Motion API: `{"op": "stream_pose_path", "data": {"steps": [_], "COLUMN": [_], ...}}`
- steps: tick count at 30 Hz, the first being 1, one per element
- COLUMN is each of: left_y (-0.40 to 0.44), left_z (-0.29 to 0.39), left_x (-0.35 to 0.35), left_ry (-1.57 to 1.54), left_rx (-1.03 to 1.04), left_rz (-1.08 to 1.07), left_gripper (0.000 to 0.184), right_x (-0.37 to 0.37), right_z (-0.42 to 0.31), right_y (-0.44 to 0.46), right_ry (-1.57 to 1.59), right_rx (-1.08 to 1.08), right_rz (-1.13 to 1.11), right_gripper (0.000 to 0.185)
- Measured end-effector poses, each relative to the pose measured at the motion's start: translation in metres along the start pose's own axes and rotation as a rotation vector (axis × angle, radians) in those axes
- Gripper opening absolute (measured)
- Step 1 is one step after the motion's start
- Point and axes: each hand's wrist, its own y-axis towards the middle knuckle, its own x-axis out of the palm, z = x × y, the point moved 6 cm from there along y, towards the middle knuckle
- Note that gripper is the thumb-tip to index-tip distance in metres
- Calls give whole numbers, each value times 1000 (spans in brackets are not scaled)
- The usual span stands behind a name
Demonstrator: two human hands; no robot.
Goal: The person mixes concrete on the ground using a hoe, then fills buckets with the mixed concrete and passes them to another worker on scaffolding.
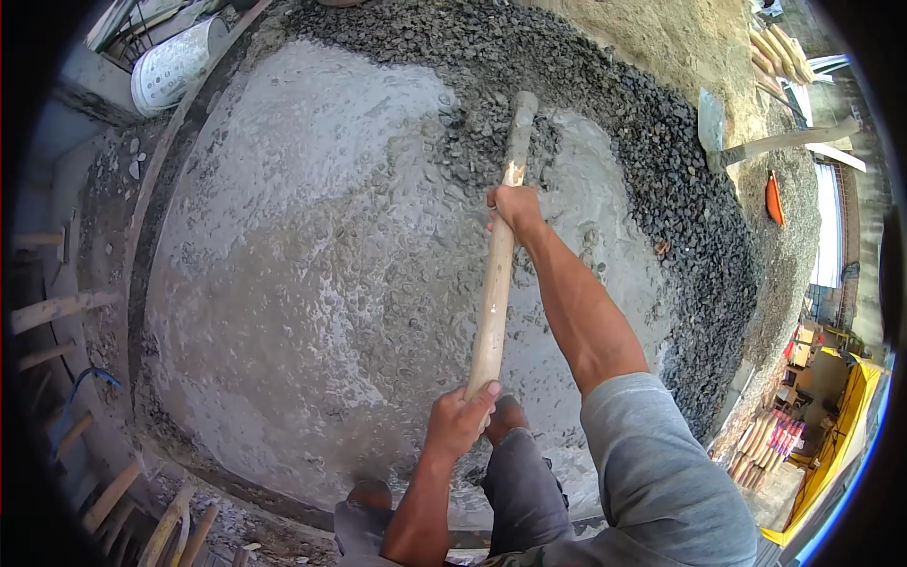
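Both my hands grip the pale wooden handle of a hoe (492,302). My right hand (516,210) is wrapped around it farther up, just below a splintered patch. Lower down, near my feet, my left hand (457,421) closes on the near end with the thumb along the wood. The hoe's far end is coated grey and reaches into dark gravel (472,142); its blade is hidden. Wet grey concrete mix (283,246) spreads under the handle and around my feet.
More dark gravel (690,283) curves along the right, with sand (652,28) beyond. Another hoe (784,144) lies at the upper right. A white bucket (175,66) is at the upper left. Several wooden handles (66,310) stick in from the left.
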Motion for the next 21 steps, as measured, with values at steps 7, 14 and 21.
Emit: {"op": "stream_pose_path", "data": {"steps": [7, 14, 21], "left_y": [-90, -188, -124], "left_z": [-32, -89, -66], "left_x": [-16, -45, 13], "left_ry": [426, 806, 820], "left_rx": [2, -281, -30], "left_rz": [63, -151, -372], "left_gripper": [52, 63, 54], "right_x": [-11, -26, -125], "right_z": [84, 160, 45], "right_y": [-82, -211, -214], "right_ry": [140, 366, 387], "right_rx": [196, 329, 130], "right_rz": [-38, 27, 125], "right_gripper": [12, 8, 11]}}
